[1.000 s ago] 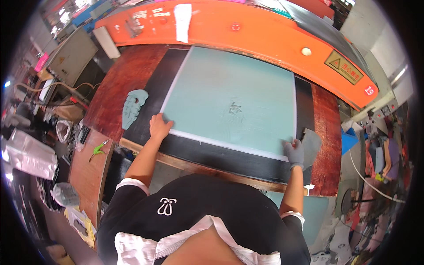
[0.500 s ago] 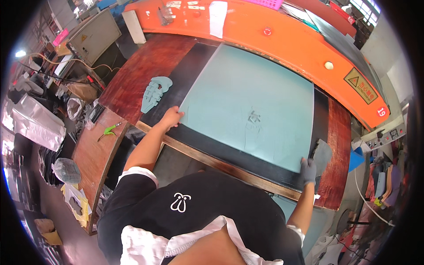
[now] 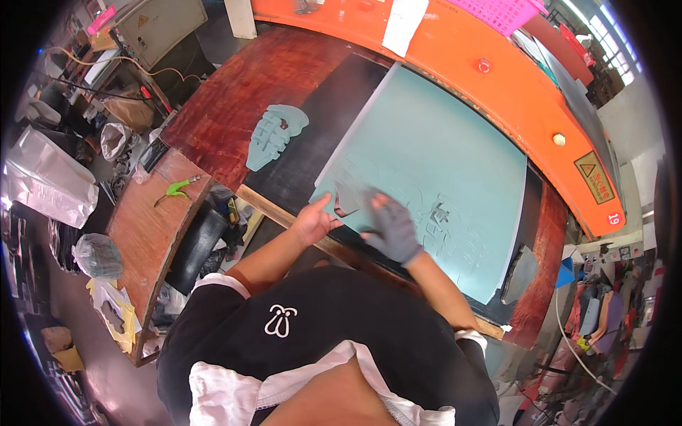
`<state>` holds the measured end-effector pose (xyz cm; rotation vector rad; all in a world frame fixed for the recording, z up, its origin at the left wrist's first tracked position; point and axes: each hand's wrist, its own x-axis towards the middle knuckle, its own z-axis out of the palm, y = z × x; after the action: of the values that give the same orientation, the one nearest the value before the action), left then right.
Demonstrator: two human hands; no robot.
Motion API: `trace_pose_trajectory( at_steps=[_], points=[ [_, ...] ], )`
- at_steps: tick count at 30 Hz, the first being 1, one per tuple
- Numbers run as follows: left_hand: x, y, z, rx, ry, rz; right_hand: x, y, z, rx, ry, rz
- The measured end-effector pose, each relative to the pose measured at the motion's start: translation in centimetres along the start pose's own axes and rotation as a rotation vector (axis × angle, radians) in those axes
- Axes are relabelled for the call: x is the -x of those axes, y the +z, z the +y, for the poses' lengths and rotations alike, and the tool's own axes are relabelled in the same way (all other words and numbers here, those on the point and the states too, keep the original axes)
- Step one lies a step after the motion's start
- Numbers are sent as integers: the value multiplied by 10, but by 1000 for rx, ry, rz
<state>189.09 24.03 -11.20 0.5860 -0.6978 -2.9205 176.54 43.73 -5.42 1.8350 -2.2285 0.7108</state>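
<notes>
A pale teal sheet [image 3: 455,142] lies flat on a black mat [image 3: 320,110], which rests on a red-brown surface [image 3: 249,71]. The sheet sits askew to the person: its near edge slants from the near-left corner down to the near-right corner, roughly following the orange machine beam [image 3: 447,35] beyond its far edge. Its four sides look close to equal in this bent view, so which way its long axis runs cannot be told; fine cut lines mark its nearer half. The bare left hand [image 3: 317,221] is at the sheet's near-left corner, thumb raised; whether its fingers grip the edge cannot be told. The gray-gloved right hand [image 3: 394,231] is over the sheet's near edge, just right of the left hand, its blurred fingers reaching away from the person with the thumb apart; contact is unclear. Left of the sheet, well clear of it, lies a notched teal piece [image 3: 275,135], its narrow end toward the person and its broad end away. A gray scrap [image 3: 520,277] lies just right of the sheet, near its near-right corner, its length pointing away from the person.
</notes>
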Motion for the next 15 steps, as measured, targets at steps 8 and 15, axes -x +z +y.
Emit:
trace_pose_trajectory(
  at_steps=[8,15],
  points=[
    [2,-1,-7,-587,199,88,-58,52,16,-638,550,-29],
    [7,3,-1,-833,302,132,-107,-13,126,-1000,1101,650]
  ],
)
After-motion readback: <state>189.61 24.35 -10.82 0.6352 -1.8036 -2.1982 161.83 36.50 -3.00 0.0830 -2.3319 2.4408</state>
